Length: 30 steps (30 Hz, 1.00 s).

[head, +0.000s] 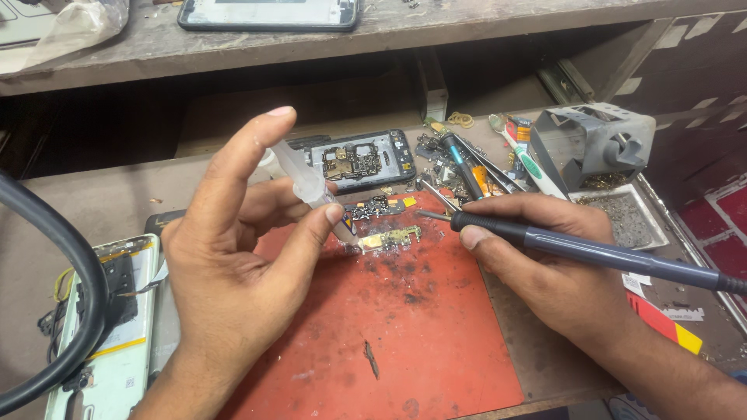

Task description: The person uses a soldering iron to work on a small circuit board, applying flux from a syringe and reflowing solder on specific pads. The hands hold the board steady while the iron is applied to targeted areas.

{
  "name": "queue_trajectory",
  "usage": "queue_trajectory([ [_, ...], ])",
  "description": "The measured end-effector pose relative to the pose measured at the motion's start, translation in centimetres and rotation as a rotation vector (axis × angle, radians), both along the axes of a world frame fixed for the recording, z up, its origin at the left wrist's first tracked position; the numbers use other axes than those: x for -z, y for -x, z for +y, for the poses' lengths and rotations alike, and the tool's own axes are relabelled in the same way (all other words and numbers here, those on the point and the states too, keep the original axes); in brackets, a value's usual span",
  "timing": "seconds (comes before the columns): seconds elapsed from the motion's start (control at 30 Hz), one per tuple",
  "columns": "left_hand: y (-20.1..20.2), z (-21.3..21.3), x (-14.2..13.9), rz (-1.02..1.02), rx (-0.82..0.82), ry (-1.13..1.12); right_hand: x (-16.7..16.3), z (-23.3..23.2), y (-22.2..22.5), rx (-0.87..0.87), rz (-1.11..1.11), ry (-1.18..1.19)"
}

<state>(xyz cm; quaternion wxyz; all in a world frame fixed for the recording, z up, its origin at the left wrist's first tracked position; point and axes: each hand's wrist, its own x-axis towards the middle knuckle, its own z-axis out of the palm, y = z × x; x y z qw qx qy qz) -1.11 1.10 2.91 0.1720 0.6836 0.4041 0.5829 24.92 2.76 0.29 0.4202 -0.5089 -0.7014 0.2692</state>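
Observation:
My left hand [233, 257] grips a clear plastic syringe [305, 180], thumb under the barrel, index finger raised over the plunger end. Its tip touches a small gold-coloured circuit board [391, 239] lying on a stained red work mat [405, 334]. My right hand [537, 260] holds a dark soldering iron [591, 253] like a pen, its metal tip just right of the board. A second small board [372, 208] lies just behind the first.
An opened phone body [359, 159] with exposed parts lies behind the mat. Tweezers, screwdrivers and a grey iron stand [603, 144] crowd the right. Another opened white phone [109, 327] and a thick black cable [66, 257] sit left. A phone [268, 14] rests on the upper shelf.

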Motion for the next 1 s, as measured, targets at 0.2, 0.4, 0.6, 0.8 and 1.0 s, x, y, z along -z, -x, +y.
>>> queue_trajectory([
  [0.2, 0.1, 0.1, 0.0, 0.011, 0.001, -0.012, 0.0, 0.1, 0.0, -0.001, -0.014, -0.005],
  [0.4, 0.2, 0.1, 0.1, 0.048, 0.031, -0.030, -0.1, 0.1, 0.0, 0.014, -0.025, -0.006],
  [0.6, -0.5, 0.1, -0.4, 0.014, 0.030, -0.032, -0.1, 0.1, 0.0, 0.010, -0.022, -0.007],
  [0.8, -1.5, 0.4, -0.5, 0.016, 0.069, -0.005, 0.0, 0.1, 0.1, -0.007, -0.020, -0.025],
  [1.0, -2.0, 0.5, -0.5, -0.012, 0.063, 0.072, 0.1, 0.1, 0.0, -0.029, 0.019, -0.016],
])
